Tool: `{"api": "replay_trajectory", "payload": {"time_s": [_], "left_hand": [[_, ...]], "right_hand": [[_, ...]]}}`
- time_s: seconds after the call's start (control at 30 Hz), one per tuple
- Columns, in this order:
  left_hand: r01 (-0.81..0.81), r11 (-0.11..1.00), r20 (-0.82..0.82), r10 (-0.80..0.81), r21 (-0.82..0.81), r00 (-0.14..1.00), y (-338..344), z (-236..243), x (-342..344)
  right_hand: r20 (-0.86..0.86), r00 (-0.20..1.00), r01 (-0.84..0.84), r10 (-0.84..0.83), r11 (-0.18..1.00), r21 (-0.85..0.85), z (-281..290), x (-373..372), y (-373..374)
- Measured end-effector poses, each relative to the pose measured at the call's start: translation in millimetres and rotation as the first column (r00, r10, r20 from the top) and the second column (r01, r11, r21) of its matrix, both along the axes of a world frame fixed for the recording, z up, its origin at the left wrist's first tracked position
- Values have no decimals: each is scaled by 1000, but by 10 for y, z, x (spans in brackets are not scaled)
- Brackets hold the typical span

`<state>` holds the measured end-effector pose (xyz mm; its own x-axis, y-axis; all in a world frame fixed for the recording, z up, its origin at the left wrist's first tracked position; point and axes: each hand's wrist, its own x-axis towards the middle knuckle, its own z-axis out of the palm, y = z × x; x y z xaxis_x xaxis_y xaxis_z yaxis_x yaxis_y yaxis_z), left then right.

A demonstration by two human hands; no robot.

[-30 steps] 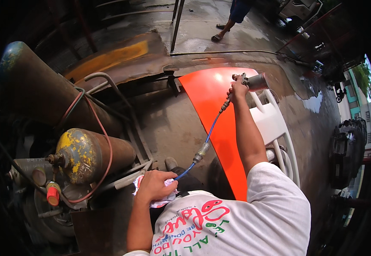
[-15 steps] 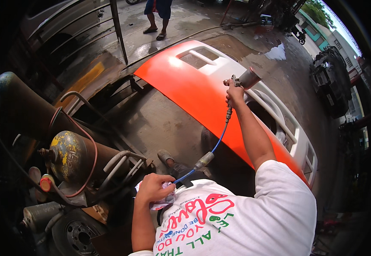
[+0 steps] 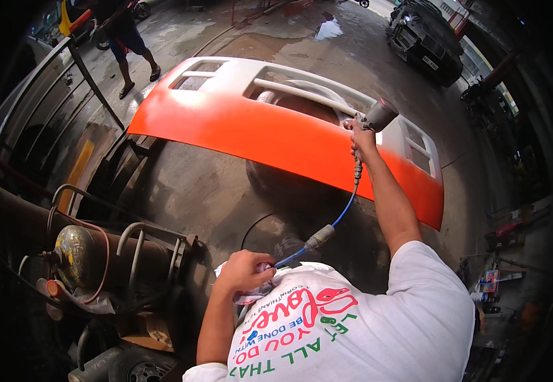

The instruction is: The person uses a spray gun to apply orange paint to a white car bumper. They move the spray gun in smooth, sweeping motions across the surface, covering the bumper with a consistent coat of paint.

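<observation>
My right hand [image 3: 364, 141] is closed round the handle of a spray gun [image 3: 379, 116] with a metal cup, out over the right part of a large vehicle panel [image 3: 225, 127]. That panel is bright orange along its near side and white around the openings on its far side. From the gun's handle a blue air hose [image 3: 346, 211] with a grey inline fitting [image 3: 320, 237] curves back to my waist. There my left hand [image 3: 246, 272] is closed on a crumpled pale cloth [image 3: 255, 295], and the hose passes by its fingers.
Gas cylinders [image 3: 76, 254] rest on a metal-framed cart [image 3: 152, 232] at left. Beyond them stands a metal railing [image 3: 85, 70], with a person [image 3: 124, 44] behind it. A dark, partly stripped vehicle [image 3: 426, 44] is at far right. A wheel [image 3: 146, 369] lies at lower left.
The view has turned right, so the panel now lies more crosswise. My right hand with the spray gun has shifted toward the panel's right end. The person at far left has changed stance.
</observation>
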<state>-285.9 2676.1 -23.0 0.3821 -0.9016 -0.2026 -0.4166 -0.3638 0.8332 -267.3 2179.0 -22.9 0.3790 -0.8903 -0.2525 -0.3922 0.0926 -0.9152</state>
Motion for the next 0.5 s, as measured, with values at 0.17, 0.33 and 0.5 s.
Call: {"api": "replay_trajectory", "payload": {"time_s": [0.17, 0.33, 0.5], "left_hand": [[150, 988, 13, -150, 32, 989, -634, 86, -319], [319, 947, 33, -320, 41, 947, -1420, 139, -760], [444, 895, 38, -446, 40, 894, -2313, 77, -1430]], "right_hand": [[59, 988, 143, -143, 990, 4, -30, -1117, -732], [57, 947, 320, -317, 945, -62, -111, -2174, -1413], [84, 919, 390, -386, 920, -36, -171, -3262, -2083]]}}
